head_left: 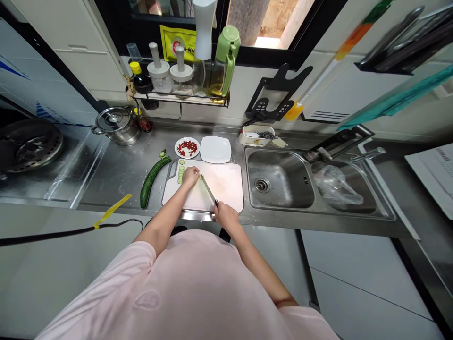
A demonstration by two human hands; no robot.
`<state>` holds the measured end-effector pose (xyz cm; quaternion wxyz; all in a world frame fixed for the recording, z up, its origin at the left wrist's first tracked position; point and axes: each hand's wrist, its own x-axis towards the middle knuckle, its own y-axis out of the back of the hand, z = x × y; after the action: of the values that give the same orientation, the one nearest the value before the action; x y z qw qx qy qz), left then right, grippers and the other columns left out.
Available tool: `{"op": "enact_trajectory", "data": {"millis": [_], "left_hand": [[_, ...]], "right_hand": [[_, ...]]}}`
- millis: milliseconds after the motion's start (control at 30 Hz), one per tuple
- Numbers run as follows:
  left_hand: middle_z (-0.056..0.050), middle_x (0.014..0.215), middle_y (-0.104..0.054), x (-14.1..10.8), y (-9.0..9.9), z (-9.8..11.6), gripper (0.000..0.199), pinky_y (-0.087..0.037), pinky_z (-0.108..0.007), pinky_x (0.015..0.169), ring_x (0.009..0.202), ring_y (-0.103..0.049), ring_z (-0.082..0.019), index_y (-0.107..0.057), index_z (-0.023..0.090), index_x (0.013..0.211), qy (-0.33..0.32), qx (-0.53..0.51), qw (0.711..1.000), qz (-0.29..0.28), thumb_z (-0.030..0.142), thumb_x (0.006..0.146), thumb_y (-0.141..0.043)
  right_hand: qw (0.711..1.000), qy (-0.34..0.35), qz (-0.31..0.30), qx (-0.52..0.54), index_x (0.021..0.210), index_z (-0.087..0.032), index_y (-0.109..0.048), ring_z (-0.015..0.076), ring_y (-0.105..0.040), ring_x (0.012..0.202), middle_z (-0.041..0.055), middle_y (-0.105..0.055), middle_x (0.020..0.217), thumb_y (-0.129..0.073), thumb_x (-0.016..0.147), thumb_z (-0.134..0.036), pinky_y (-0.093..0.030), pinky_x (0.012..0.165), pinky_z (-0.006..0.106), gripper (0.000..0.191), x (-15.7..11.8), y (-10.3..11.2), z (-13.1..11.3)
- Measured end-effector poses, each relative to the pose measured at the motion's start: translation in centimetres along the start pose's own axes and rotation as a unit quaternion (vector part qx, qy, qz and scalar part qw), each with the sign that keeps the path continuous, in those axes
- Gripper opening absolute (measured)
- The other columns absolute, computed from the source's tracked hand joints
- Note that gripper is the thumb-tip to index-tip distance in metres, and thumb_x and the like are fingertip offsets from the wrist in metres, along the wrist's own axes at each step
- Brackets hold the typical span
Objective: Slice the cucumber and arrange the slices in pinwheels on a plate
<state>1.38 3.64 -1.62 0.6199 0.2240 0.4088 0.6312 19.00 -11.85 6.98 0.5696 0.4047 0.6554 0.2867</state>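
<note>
As the right hand [226, 216] grips a knife [209, 191], the left hand [191, 176] extends farther.

Head view, facing down, above hands [191, 176] [227, 216]

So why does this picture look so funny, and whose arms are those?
There's no robot here, just a person's two bare arms. The camera is worn on their head, looking forward and down, so you see roughly what they see, even their pink shirt.

On the metal counter lies a white cutting board. The right hand grips a knife by its handle. The left hand is near the blade's tip; it's too small to tell exactly what its fingers touch. Beside it, green slices lie in a row.

Left of the board is a long cucumber. Behind it are a plate of red bits and a squarish white plate.
</note>
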Motion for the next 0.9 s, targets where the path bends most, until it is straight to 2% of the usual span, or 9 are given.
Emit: {"op": "enact_trajectory", "data": {"millis": [467, 900], "left_hand": [[-0.003, 0.094, -0.061, 0.11, 0.04, 0.07, 0.016, -0.041, -0.025, 0.075, 0.086, -0.057, -0.016, -0.066, 0.023, 0.092, 0.013, 0.011, 1.0, -0.006, 0.025, 0.076, -0.062], [-0.002, 0.088, -0.062, 0.34, 0.08, -0.15, 0.014, -0.042, -0.024, 0.07, 0.078, -0.056, -0.015, -0.069, 0.023, 0.085, 0.008, -0.005, 1.0, -0.007, 0.023, 0.074, -0.062]], "right_hand": [[1.0, 0.007, -0.008, 0.003, 0.106, -0.015, -0.059, 0.025, -0.064, 0.095, 0.014, -0.067, 0.101, -0.032, 0.094, -0.036, -0.042, 0.078, 0.032, 0.037, 0.48, 0.57, -0.01], [1.0, 0.009, -0.013, 0.006, 0.107, -0.015, -0.06, 0.0257, -0.064, 0.096, 0.0142, -0.067, 0.102, -0.034, 0.093, -0.036, -0.043, 0.077, 0.033, 0.036, 0.89, 1.0, 0.15]]}}
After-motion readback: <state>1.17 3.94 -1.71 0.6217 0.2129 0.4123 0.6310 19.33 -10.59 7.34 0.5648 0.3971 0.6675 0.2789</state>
